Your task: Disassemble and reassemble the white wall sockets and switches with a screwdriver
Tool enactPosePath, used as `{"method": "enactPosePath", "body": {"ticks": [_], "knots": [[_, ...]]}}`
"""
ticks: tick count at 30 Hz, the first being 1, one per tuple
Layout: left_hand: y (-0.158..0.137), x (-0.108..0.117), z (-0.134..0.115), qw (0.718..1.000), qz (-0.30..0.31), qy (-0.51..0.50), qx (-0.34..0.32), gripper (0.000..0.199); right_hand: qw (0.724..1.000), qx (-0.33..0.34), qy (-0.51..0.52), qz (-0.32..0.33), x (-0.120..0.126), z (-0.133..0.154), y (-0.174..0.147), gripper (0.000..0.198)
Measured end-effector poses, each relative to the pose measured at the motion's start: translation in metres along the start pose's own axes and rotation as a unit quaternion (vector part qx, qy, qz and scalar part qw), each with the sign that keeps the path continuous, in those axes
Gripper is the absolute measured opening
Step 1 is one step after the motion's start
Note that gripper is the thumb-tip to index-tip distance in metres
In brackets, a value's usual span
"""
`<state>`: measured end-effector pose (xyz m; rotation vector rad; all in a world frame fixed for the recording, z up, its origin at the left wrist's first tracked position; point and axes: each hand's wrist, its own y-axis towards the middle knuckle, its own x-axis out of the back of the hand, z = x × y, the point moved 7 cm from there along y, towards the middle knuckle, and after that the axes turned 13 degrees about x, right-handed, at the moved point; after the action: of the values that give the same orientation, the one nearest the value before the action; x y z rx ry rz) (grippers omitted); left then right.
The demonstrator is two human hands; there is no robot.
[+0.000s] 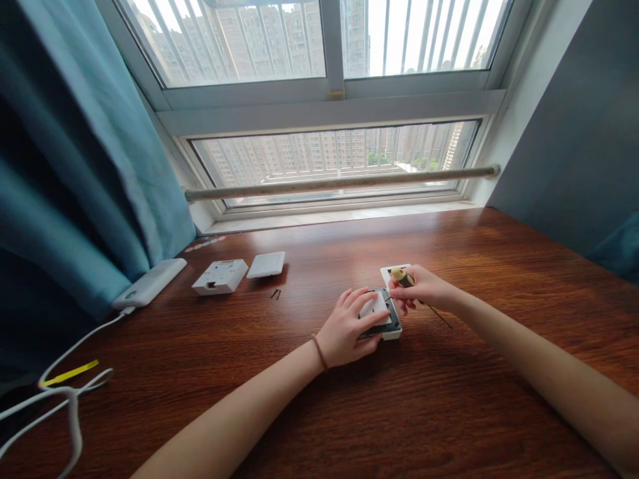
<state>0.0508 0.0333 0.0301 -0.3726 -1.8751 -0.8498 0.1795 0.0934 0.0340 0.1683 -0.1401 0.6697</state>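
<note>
My left hand (351, 324) is closed around a white switch box with a dark grey frame (394, 327), steadying it on the wooden table with its fingers across the top. My right hand (422, 289) grips a screwdriver (402, 277) with a yellow and black handle. A thin metal shaft reaches the box's edge by the right fingers; its very tip is too small to make out. Past the right hand sticks out a thin dark rod (442, 318), pointing down to the right; whether it belongs to the screwdriver I cannot tell. Behind the box, partly covered, lies a white frame (385, 274).
Left on the table (279, 399) stand a white box (227, 274) and a white square plate (266, 265), with screws (275, 293) in front. A white power strip-like device (154, 283) with a cable (80, 349) and yellow strip (70, 374) lies by the blue curtain (144, 166).
</note>
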Motion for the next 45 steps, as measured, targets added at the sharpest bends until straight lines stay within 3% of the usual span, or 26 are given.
{"method": "enactPosePath", "body": {"ticks": [5,11,19,23,27,30,32,37,40,45], "knots": [[-0.002,0.003,-0.007,1.0,-0.002,0.011,-0.015,0.055,0.993,-0.043,0.106,-0.026,-0.013,-0.006,-0.004,0.032],[-0.003,0.006,-0.011,0.999,-0.009,-0.011,-0.036,0.055,0.983,-0.029,0.171,-0.06,-0.026,0.0,-0.005,0.031],[-0.004,0.007,-0.014,0.998,-0.009,-0.022,-0.05,0.052,0.994,-0.005,0.05,-0.1,-0.029,0.01,-0.009,0.031],[-0.005,0.008,-0.013,0.998,-0.009,-0.039,-0.05,0.048,0.988,0.0,0.029,-0.152,-0.02,0.009,-0.012,0.029],[-0.002,0.022,-0.001,0.984,-0.093,-0.151,0.029,0.039,0.984,-0.008,0.031,-0.174,-0.022,0.012,-0.016,0.031],[-0.002,0.032,0.004,0.956,-0.144,-0.244,0.081,0.016,0.989,-0.003,0.025,-0.148,-0.033,0.02,-0.019,0.031],[-0.003,0.036,0.003,0.94,-0.157,-0.283,0.105,0.008,0.99,-0.001,0.021,-0.136,-0.04,0.023,-0.02,0.031],[-0.003,0.039,0.013,0.906,-0.138,-0.331,0.224,0.013,0.987,-0.007,0.029,-0.157,-0.041,0.024,-0.023,0.034],[-0.002,0.041,0.045,0.893,-0.129,-0.288,0.32,0.016,0.982,-0.027,0.058,-0.179,-0.04,0.02,-0.023,0.038],[-0.018,0.047,0.128,0.877,-0.127,-0.129,0.445,0.022,0.977,-0.022,0.111,-0.183,-0.041,0.024,-0.024,0.033]]}}
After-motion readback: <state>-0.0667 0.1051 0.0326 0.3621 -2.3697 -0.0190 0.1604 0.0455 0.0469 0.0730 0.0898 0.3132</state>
